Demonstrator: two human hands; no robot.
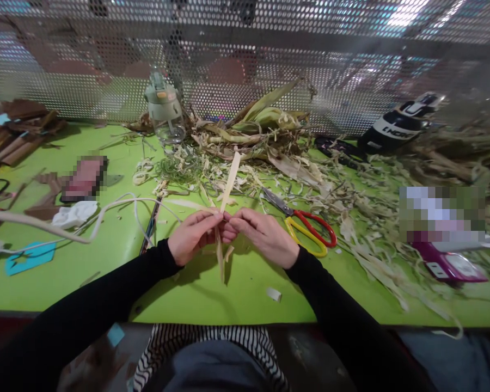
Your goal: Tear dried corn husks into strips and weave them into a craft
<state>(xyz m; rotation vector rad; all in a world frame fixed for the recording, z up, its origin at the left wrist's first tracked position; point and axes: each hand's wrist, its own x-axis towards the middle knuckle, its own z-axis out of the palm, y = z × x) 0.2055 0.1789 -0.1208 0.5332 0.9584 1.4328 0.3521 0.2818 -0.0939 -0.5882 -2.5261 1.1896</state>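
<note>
Both hands meet above the green table (pixel 245 299), close to its front edge. Pinched between the fingers of my left hand (pixel 196 234) is a pale husk strip (pixel 231 182); one end points up and away, the other hangs down toward the table. My right hand (pixel 263 234) touches the same spot from the other side, its thumb and forefinger pressed together at the strip's middle. Another pale strip reaches left from the fingers. Scissors (pixel 306 223) with one red and one yellow handle lie just right of my right hand, blades pointing away.
Dried husks (pixel 249 130) and shreds cover the back and right. A clear bottle (pixel 165 117), a black bottle (pixel 396 128), a phone (pixel 85 178), white cables (pixel 118 202) and a magenta device (pixel 453 264) surround the work spot. Perforated metal stands behind.
</note>
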